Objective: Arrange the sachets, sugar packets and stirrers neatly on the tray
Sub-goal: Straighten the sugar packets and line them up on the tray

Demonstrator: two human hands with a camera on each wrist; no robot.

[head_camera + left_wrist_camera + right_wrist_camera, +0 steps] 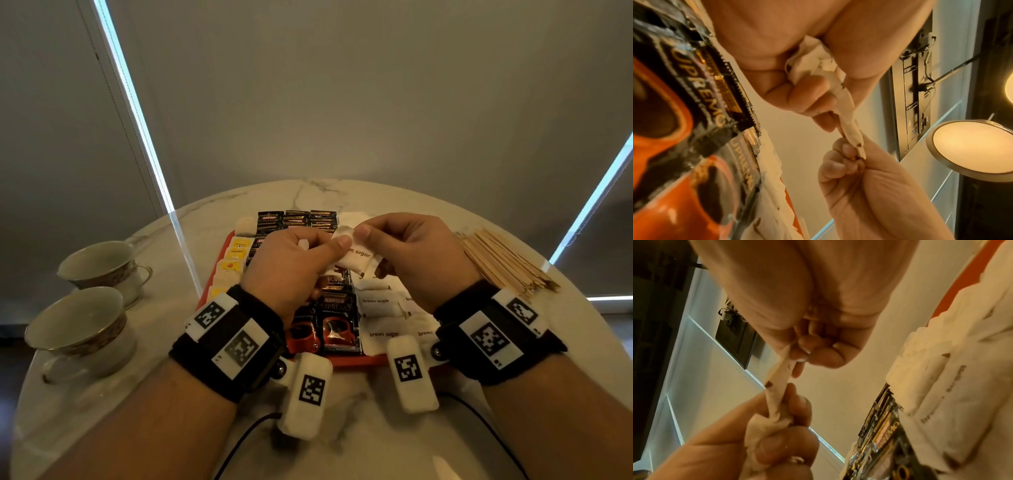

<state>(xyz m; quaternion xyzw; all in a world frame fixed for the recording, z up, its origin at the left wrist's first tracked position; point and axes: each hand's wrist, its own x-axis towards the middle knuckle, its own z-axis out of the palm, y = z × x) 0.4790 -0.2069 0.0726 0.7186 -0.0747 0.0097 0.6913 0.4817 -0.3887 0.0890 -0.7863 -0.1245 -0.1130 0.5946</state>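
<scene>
— Wrist bands sit closest to the lens, and past them both of my hands are up over the tray [356, 360]. What do you want to know?

— What are you holding?

— One brown sugar packet [356, 257]. My left hand [291, 263] pinches its left end between thumb and curled fingers, and my right hand [411, 253] pinches the other end the same way, so the packet hangs between them above the middle of the tray. From the left wrist camera I also seem to have a crumpled bit of white paper [813, 56] tucked into the left palm, though that view is too close for me to be sure what it is.

— Which step is this?

— I judge it to be the sugar step: I am straightening this packet before laying it down. On the tray, more brown sugar packets [380, 303] already lie along its right side, the coffee sachets [337, 325] fill its middle and far edge, and the yellow tea sachets [236, 253] run down its left side.

— And next?

— Lower the packet flat beside the other sugar ones, print up and edges squared, then let go with both hands without nudging its neighbours.

— The stirrers?

— The wooden stirrers [503, 263] lie in a loose heap on the table, right of the tray, not yet on it. Two teacups [89, 291] stand well to the tray's left.
</scene>
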